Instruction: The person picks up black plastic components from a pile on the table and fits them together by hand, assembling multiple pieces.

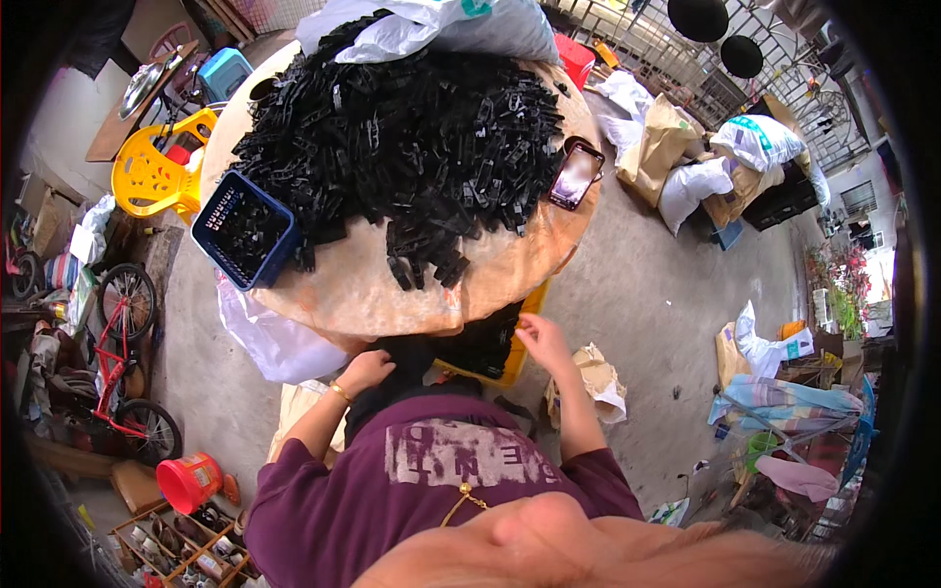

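Note:
A large heap of small black plastic clip-like pieces (pixel 392 137) covers most of the round table (pixel 363 284) in front of me. Below its near edge, my left hand (pixel 367 373) rests by my dark-clad lap, its fingers curled together; anything in them is hidden. My right hand (pixel 542 340) is at the rim of a yellow crate (pixel 516 363), fingers bent inward, and I cannot make out what they hold. More black pieces (pixel 488 343) lie in that crate, partly under the table. A blue basket (pixel 245 229) with black pieces stands at the table's left edge.
A phone (pixel 575 174) lies at the table's right edge, and a white sack (pixel 470 29) at its far side. Left are a yellow chair (pixel 157 171), a red bicycle (pixel 113 363) and a red bucket (pixel 189 482). Filled sacks (pixel 696 191) stand right; torn brown paper (pixel 596 382) lies beside me.

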The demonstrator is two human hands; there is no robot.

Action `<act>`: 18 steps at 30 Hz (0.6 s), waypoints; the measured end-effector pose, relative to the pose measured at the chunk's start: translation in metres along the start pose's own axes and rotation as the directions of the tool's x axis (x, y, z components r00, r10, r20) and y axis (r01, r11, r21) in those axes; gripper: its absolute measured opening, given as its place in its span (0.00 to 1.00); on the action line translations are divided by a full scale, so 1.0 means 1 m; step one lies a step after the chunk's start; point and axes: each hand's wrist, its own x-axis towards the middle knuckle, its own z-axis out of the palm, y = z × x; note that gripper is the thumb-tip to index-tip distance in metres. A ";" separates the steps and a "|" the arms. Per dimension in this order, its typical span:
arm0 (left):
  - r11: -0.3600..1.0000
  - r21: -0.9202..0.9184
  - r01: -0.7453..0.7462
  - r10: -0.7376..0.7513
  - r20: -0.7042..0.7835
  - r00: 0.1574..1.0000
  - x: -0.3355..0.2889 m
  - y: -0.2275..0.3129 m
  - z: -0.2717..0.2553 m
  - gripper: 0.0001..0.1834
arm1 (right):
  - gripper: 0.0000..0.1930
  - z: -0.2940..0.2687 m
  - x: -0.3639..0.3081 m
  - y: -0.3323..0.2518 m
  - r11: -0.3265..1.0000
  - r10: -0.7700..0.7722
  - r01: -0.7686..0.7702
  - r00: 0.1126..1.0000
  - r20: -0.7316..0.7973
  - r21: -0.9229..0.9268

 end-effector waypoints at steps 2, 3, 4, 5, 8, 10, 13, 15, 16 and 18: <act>0.982 -0.103 -0.156 0.153 -0.034 0.988 -0.001 0.026 -0.021 0.18 | 0.16 0.004 0.022 -0.016 0.999 0.009 -0.008 0.999 -0.034 0.032; 0.968 -0.138 -0.209 0.211 0.003 0.977 0.004 0.037 -0.033 0.18 | 0.16 0.008 0.035 -0.022 0.999 -0.009 0.011 0.999 -0.043 0.042; 0.968 -0.137 -0.211 0.215 0.012 0.977 0.009 0.051 -0.049 0.18 | 0.16 0.012 0.050 -0.029 0.998 -0.027 0.030 0.998 -0.056 0.051; 0.957 -0.156 -0.245 0.248 -0.003 0.969 0.012 0.064 -0.063 0.18 | 0.15 0.015 0.068 -0.041 0.996 -0.008 0.012 0.999 -0.048 0.084; 0.923 -0.167 -0.346 0.348 -0.016 0.937 0.037 0.079 -0.092 0.18 | 0.15 0.034 0.130 -0.053 0.985 -0.135 0.157 0.956 -0.259 0.067; 0.908 -0.137 -0.396 0.400 0.000 0.916 0.054 0.080 -0.111 0.19 | 0.19 0.046 0.179 -0.056 0.996 0.028 0.004 0.935 -0.354 0.089; 0.895 -0.131 -0.426 0.432 0.027 0.901 0.067 0.083 -0.143 0.18 | 0.26 0.056 0.236 -0.067 0.970 0.067 -0.187 0.816 -0.574 -0.153; 0.874 -0.155 -0.461 0.475 0.069 0.878 0.076 0.076 -0.159 0.16 | 0.25 0.062 0.256 -0.067 0.933 0.070 -0.267 0.792 -0.607 -0.241; 0.871 -0.163 -0.463 0.480 0.090 0.873 0.084 0.069 -0.163 0.16 | 0.24 0.063 0.262 -0.065 0.909 0.056 -0.294 0.788 -0.613 -0.294; 0.831 -0.246 -0.499 0.506 -0.041 0.862 0.097 0.056 -0.170 0.16 | 0.22 0.068 0.268 -0.064 0.904 0.027 -0.293 0.766 -0.642 -0.312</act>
